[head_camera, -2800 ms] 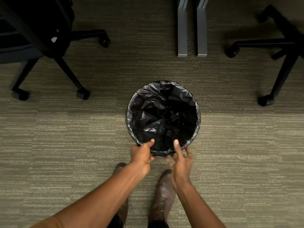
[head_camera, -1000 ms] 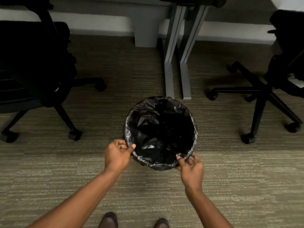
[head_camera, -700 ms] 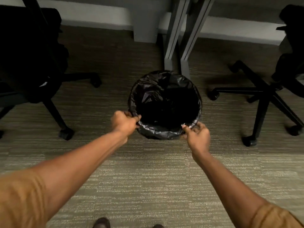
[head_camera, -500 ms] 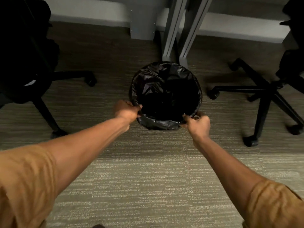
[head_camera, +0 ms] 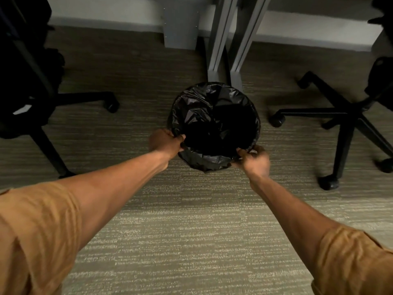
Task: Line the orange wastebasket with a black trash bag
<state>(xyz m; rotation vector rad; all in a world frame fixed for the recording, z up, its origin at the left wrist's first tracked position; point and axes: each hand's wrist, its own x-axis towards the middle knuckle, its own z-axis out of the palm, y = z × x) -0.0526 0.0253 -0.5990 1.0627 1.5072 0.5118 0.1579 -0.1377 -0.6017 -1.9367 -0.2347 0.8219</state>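
Note:
A round wastebasket stands on the carpet, wholly covered by a glossy black trash bag (head_camera: pixel 204 107) that lines its inside and folds over its rim; none of the orange wall shows. My left hand (head_camera: pixel 167 142) grips the bag-covered rim at its near left. My right hand (head_camera: pixel 254 159) grips the rim at its near right. Both arms are stretched far forward, and the basket sits just in front of the desk legs.
Two grey metal desk legs (head_camera: pixel 225 45) rise right behind the basket. A black office chair (head_camera: pixel 29 86) stands at the left and another chair's wheeled base (head_camera: pixel 342 124) at the right. A pale wall base runs along the top.
Both hands slid from the near edge of the rim out to its left and right sides. Holding it, they have moved the basket away from me, up to the desk legs.

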